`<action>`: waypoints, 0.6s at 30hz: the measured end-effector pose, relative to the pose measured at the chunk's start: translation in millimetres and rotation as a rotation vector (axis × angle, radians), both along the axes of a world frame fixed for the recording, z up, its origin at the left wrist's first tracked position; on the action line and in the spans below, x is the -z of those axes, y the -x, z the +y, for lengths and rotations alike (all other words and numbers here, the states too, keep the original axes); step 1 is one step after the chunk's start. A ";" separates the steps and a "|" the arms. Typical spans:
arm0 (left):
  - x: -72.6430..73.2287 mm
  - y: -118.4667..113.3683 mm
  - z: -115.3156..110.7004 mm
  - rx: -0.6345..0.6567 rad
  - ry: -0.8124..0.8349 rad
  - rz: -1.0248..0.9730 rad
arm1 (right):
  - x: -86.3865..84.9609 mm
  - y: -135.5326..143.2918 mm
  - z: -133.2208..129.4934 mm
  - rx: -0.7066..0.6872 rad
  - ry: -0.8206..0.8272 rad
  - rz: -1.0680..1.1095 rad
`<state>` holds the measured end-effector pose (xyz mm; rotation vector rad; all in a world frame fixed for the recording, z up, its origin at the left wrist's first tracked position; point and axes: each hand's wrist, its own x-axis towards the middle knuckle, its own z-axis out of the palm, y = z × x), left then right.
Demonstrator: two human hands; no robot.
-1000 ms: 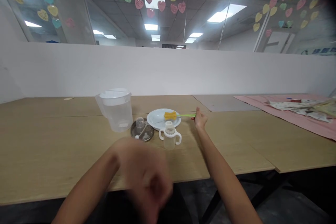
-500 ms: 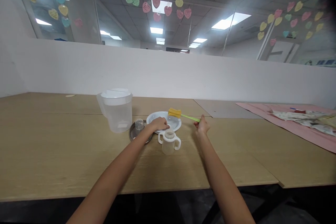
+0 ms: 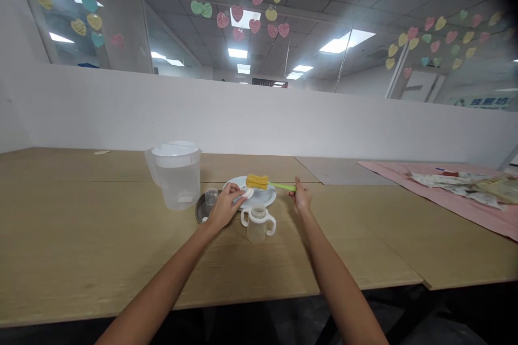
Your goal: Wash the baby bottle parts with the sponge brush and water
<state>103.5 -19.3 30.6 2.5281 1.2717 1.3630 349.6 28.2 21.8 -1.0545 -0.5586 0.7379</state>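
My left hand (image 3: 225, 206) pinches a small white ring-shaped piece (image 3: 247, 192), perhaps a bottle collar, over the white plate (image 3: 265, 200). In my right hand (image 3: 300, 195) is the green handle of a sponge brush (image 3: 258, 181); its yellow sponge head is right above the white piece, and whether they touch I cannot tell. Just in front of the plate stands a clear bottle with two white handles (image 3: 257, 229), upright and uncapped. Partly behind my left hand lies a round dark metal tray (image 3: 199, 210), with a clear dome cap (image 3: 211, 197) on it.
A lidded translucent pitcher (image 3: 181, 186) stands on the wooden table (image 3: 101, 248) to the left. At the far right, a pink cloth (image 3: 394, 178) bears papers and packets (image 3: 453, 184). A white wall with glass above runs behind the table.
My left hand has lifted the white piece up from the plate. The sponge brush has moved left, its yellow head now over that piece. The camera view has shifted slightly.
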 end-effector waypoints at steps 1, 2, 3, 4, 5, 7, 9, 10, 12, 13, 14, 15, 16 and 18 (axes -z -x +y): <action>3.0 0.9 0.0 0.005 -0.029 -0.014 | 1.4 -0.8 0.5 0.019 0.002 -0.038; 5.1 1.4 0.1 0.009 -0.052 -0.021 | 2.7 -1.7 0.8 0.032 0.002 -0.079; 6.5 1.7 0.1 0.014 -0.069 -0.022 | 3.7 -2.4 0.9 0.036 0.003 -0.125; 7.4 1.8 -0.2 0.017 -0.082 -0.018 | 4.5 -2.6 0.7 0.027 0.006 -0.171; 7.9 2.0 -0.8 0.017 -0.093 -0.014 | 4.9 -2.3 0.4 0.005 0.008 -0.216; 8.5 2.6 -2.5 0.004 -0.103 -0.013 | 5.1 -0.1 -0.5 -0.066 0.006 -0.281; 9.0 3.8 -4.1 -0.051 -0.091 -0.037 | 4.4 2.6 -1.7 -0.126 -0.002 -0.286; 9.0 4.8 -4.9 -0.096 -0.078 -0.062 | 3.7 3.3 -2.4 -0.137 -0.008 -0.265; 7.9 8.1 -6.2 -0.193 -0.063 -0.130 | 1.9 2.8 -3.4 -0.123 -0.021 -0.183; 6.7 10.4 -6.9 -0.227 -0.069 -0.154 | 0.9 1.7 -3.8 -0.102 -0.027 -0.131; 5.0 13.3 -7.6 -0.247 -0.084 -0.158 | 0.0 0.1 -4.0 -0.083 -0.032 -0.078; 3.1 16.7 -8.3 -0.254 -0.101 -0.137 | -0.8 -1.5 -3.9 -0.065 -0.036 -0.036; 1.1 20.5 -8.9 -0.248 -0.114 -0.092 | -1.3 -3.1 -3.7 -0.044 -0.031 -0.006; -2.3 29.1 -9.2 -0.205 -0.119 0.040 | -1.5 -5.2 -2.8 -0.018 -0.007 0.004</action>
